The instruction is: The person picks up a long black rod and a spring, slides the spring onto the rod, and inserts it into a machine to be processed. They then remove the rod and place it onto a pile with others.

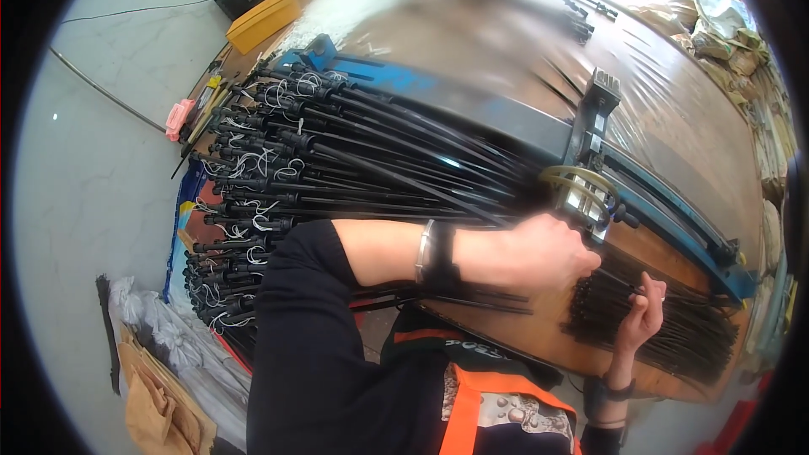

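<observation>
Beneath the right hand (643,315), thin black rods (693,335)

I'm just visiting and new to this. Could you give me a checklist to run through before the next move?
1. Left hand closed: ok, fingers curled in.
2. Left hand clear of the machine: cannot tell; they look very close.
3. Right hand clear of the machine: ok, it is by the thin rods.
4. Long rods grouped: ok, massed together.
5. White strings tidy: not ok, loose loops.
</observation>
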A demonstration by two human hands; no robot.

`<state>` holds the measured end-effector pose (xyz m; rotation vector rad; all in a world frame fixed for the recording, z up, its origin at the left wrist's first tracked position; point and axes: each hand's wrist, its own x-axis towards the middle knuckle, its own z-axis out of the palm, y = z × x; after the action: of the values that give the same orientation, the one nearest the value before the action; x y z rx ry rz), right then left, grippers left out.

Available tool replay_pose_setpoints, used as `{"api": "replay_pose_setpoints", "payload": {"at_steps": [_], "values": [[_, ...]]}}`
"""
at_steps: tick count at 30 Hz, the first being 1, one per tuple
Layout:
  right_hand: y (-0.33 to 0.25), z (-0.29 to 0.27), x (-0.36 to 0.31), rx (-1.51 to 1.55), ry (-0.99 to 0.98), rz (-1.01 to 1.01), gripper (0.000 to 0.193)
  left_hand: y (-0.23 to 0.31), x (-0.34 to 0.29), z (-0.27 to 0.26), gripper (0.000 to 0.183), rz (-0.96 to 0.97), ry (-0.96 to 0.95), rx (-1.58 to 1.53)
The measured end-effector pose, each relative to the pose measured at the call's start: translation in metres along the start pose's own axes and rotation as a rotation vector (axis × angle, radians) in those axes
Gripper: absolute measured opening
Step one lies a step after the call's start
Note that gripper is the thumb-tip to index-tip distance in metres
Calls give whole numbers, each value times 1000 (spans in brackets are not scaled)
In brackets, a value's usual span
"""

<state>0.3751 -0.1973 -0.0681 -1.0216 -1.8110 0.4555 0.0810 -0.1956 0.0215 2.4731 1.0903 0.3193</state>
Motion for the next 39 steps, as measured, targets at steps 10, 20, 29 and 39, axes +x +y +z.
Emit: {"api": "replay_pose_setpoints", "payload": {"at_steps": [10,20,29,39], "values": [[-10,1,1,168,-91,109,40,13,-4,8,17,-15,8,44],[-25,29,8,-344,-220,-355,34,13,2,41,16,15,-31,181],[-65,63,38,-277,-128,-362,23,-16,-111,-38,23,-23,826,514],[-101,96,47,-153,-36,-439,21,-100,-366,-113,63,-1559,495,553]]}}
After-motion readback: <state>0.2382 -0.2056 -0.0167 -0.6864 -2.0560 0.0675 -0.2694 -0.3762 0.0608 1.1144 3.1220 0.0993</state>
